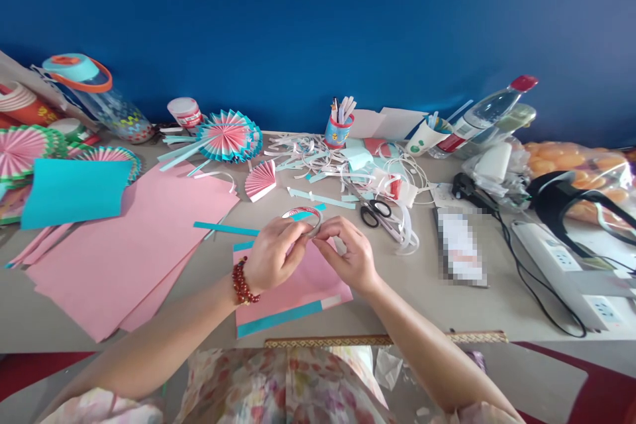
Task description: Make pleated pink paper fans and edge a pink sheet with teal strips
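Note:
A roll of tape (318, 214) with a red-and-white printed inner ring is held up in my left hand (279, 253), thumb and fingers closed on its near edge. My right hand (350, 255) pinches at the right edge of the same roll with thumb and forefinger; whether a loose tape end lies between them is too small to see. Below both hands lies a pink sheet (283, 310) with blue strips along its far and near edges. A loose blue strip (226, 228) lies just beyond my left hand. Black-handled scissors (376, 212) rest beyond my right hand.
Large pink sheets (124, 258), a blue sheet (74, 192) and folded paper fans (228, 137) are on the left. Paper scraps (308, 152) and a pen cup (338, 130) stand at the back. On the right are bottles (484, 116), a pixelated item (461, 247) and a power strip (561, 271).

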Available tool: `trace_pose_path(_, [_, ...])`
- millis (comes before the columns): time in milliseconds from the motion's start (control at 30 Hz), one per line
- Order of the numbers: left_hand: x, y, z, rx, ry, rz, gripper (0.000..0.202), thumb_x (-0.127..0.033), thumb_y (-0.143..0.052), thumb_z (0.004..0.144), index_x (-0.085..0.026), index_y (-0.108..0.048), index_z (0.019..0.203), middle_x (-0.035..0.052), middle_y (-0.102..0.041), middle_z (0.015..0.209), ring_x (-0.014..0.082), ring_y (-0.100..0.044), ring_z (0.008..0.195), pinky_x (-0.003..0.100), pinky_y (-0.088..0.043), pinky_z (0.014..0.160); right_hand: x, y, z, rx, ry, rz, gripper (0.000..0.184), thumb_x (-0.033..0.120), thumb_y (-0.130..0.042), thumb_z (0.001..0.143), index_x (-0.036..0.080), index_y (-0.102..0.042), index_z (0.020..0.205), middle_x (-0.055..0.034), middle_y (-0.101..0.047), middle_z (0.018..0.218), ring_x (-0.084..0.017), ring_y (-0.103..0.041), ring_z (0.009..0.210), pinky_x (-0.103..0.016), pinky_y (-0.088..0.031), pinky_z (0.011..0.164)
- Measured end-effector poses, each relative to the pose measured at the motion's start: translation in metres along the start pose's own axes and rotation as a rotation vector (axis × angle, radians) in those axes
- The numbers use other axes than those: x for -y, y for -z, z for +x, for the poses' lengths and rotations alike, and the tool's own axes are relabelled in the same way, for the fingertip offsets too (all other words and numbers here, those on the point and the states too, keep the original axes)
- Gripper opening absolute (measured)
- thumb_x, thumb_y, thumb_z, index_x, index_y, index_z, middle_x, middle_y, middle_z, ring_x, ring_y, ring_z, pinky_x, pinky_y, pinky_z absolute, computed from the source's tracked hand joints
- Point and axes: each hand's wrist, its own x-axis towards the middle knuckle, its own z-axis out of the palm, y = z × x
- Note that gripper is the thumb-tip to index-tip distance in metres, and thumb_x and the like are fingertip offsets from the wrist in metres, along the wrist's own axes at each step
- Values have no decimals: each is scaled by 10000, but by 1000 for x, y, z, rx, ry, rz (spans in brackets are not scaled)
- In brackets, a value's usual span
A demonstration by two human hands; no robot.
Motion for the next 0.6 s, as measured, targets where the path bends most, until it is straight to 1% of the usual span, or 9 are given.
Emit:
trace_pose_path(300, [0,1,1,-50,-49,-4,140,-111,-482,891,-193,-585,938,17,-628,712,173,-538,671,318,-446,690,0,-3,-2,5,3,40,131,120,-666,857,235,-602,856,-18,-653,814,-166,-623,781,-330,-518,735])
trace_pose_path(433, [-2,2,3,-47,-22,-46,146,-118,-486,891,-195,-603,935,18,-628,718,170,-538,673,311,-446,689,0,-3,-2,-15,39,33,136,105,-653,864,236,-616,859,-24,-674,799,-174,-637,775,-342,-527,732])
trace_pose_path(600, [-9,1,2,-62,51,-167,140,-123,-509,891,-192,-627,924,15,-633,724,157,-541,686,290,-454,693,-2,-3,-2,-41,144,-4,164,80,-646,857,238,-634,899,-31,-691,796,-177,-637,751,-356,-532,717])
